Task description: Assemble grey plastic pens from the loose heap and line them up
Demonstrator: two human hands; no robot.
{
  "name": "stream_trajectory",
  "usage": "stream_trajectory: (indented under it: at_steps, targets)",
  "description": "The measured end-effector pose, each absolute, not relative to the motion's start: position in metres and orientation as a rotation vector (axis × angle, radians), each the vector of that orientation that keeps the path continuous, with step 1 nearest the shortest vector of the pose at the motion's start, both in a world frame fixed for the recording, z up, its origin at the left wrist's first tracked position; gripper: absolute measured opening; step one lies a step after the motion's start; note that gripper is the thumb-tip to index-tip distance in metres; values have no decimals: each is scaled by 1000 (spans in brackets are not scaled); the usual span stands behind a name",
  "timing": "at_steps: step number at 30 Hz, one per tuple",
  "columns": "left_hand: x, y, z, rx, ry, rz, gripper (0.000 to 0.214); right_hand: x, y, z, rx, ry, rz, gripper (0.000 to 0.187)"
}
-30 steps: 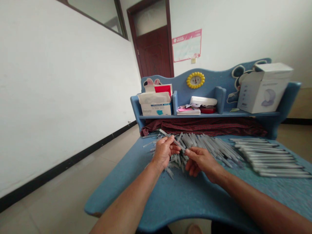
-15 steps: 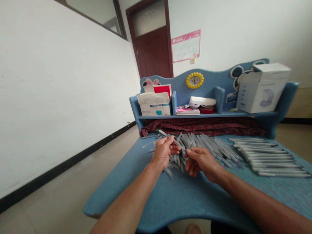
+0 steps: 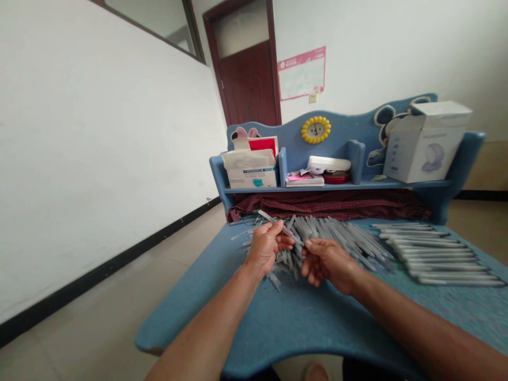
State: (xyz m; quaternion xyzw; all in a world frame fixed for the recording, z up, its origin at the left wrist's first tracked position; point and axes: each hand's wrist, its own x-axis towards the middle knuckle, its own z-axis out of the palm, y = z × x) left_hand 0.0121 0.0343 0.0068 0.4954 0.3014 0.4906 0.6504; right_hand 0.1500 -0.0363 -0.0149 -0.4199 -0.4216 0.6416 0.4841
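My left hand [image 3: 268, 247] is closed around a slim translucent pen barrel [image 3: 265, 215], which slants down from upper left to lower right. At its lower right end, the thumb and index finger of my right hand [image 3: 327, 263] are pinched together; the fingertips hide that end. The other fingers of my right hand curl under. Behind and below both hands lies a loose pile of similar clear pen parts [image 3: 337, 233]. To the right, several pens with dark tips [image 3: 440, 254] lie side by side in a row.
The blue desk [image 3: 286, 328] has a curved front edge. Along its back runs a shelf [image 3: 369, 185] with a mask box [image 3: 254, 177], papers and cases, and a large white box [image 3: 426, 143]. Red checked cloth [image 3: 329, 206] is bunched beneath the shelf.
Almost nothing differs; the view has shifted very slightly. Both hands keep the same grip on the pen barrel.
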Motion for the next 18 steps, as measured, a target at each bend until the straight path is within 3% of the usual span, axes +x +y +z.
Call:
stream_trajectory:
  at_steps: [5,13,18]
  targets:
    - [12,35,8,1127,660,1103,20,153,-36,-13,-1057,-1050,1574,22]
    - [15,28,2,1206,584,943,24,149,-34,-20,-1299,-1501,708,25]
    - [12,31,5,1192,625,881,30,151,-32,-26,-1323,-1516,689,21]
